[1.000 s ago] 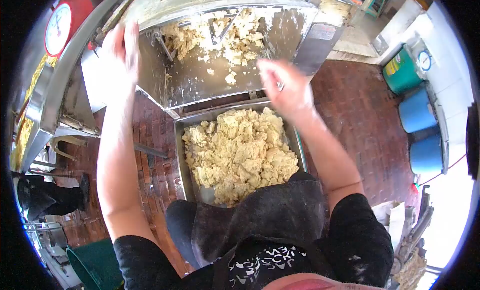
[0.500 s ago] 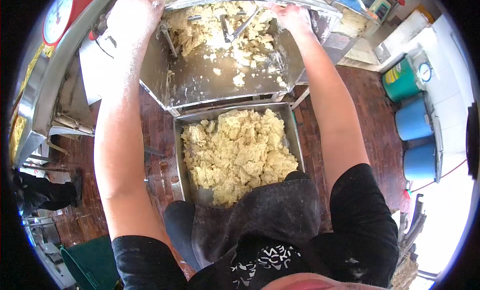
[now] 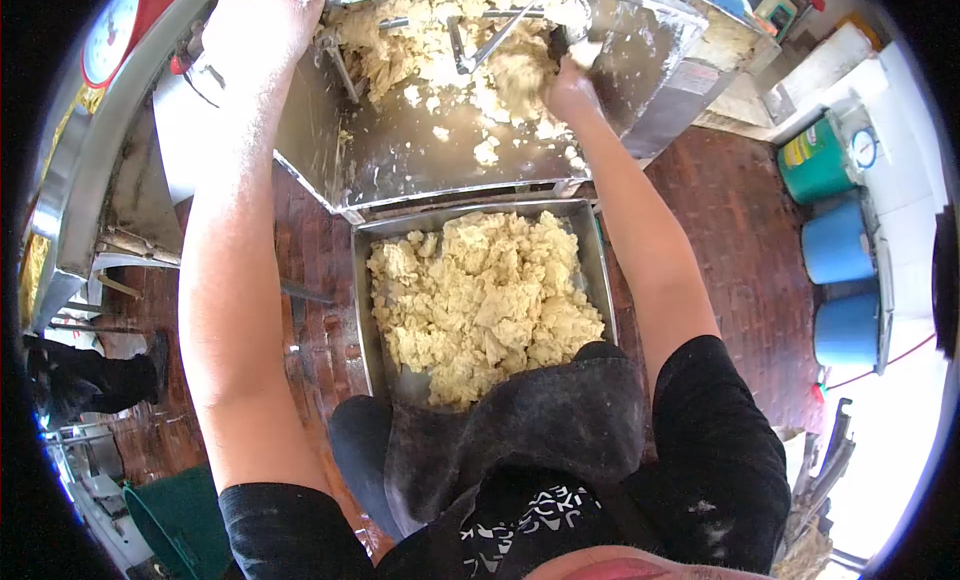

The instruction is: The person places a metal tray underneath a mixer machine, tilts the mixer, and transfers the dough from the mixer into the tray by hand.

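Clearly, we see the dough [image 3: 375,60] spread left to right across the top centre of the frame, a ragged band along the trough's long axis, with an angled metal bar [image 3: 495,42] crossing it. Our right hand [image 3: 572,92] reaches up into its right end; the fingers are partly hidden and blurred, so we cannot tell whether they grip any. Our left hand [image 3: 258,22] is at the upper left, by the trough's left rim, its fingers cut off by the frame edge, their grip unclear. Below the band, the metal trough [image 3: 395,165] shows bare floor dotted with crumbs, down to its front lip. Just beneath, at mid-frame, a metal tray [image 3: 364,320] holds a lumpy heap [image 3: 485,300], with bare metal at its lower left.
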`<state>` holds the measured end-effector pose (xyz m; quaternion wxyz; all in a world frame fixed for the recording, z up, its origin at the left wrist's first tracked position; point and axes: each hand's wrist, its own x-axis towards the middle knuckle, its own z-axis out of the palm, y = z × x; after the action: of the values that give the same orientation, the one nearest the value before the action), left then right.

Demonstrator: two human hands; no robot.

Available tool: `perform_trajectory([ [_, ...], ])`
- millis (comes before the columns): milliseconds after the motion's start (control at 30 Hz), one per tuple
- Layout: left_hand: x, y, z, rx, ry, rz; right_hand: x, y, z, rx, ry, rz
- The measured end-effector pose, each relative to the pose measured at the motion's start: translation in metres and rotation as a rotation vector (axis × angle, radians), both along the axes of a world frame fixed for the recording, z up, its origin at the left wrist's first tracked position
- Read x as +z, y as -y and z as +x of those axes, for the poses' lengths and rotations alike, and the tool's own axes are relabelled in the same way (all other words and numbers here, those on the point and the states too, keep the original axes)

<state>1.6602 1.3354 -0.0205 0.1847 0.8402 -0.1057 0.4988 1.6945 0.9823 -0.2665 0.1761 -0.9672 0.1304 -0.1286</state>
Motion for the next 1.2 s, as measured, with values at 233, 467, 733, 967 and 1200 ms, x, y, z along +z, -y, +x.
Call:
perform_trajectory([
  [233,0.001,0.004,-0.003,0.036,-0.015,-0.018,0.018,-0.018,0.001,0.152,-0.014,0.054],
  [467,-0.003,0.003,-0.004,0.005,0.032,-0.013,-0.024,-0.089,0.032,0.386,-0.153,-0.142],
  [733,-0.010,-0.004,0.002,0.007,0.039,0.042,-0.026,-0.097,0.016,0.495,-0.370,0.165],
  [967,-0.010,-0.001,0.008,0.011,0.113,0.000,-0.038,-0.138,-0.126,0.856,-0.264,0.292],
  [1200,-0.010,-0.002,0.002,0.003,0.117,0.024,-0.211,-0.240,-0.236,0.821,-0.316,0.026],
])
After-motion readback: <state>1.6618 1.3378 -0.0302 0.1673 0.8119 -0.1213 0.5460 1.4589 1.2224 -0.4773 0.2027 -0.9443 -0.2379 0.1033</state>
